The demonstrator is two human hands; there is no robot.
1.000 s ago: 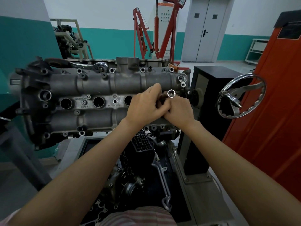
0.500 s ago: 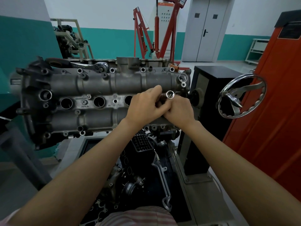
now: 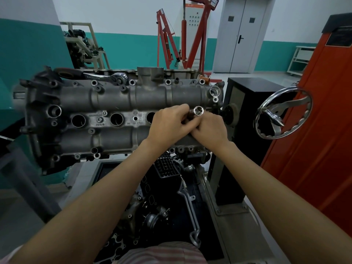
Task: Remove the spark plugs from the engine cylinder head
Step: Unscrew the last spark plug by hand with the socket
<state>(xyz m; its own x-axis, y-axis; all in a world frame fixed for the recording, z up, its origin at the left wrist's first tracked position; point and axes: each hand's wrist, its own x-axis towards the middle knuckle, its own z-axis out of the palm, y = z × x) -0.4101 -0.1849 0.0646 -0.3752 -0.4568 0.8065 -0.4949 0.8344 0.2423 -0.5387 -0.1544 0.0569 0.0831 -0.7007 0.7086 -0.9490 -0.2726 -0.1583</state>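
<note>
Left hand (image 3: 167, 123), right hand (image 3: 209, 128) knuckles-up, together gripping socket (image 3: 198, 111) over cylinder head (image 3: 114, 98).

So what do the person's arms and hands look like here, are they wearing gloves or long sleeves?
No gloves: the left hand and right hand are bare, with no rings, watch or bracelet visible. Both forearms are uncovered down to the bottom of the view, so no long sleeves. At the bottom edge there is a pink-and-white striped fabric garment, part of what the person is wearing.
</note>
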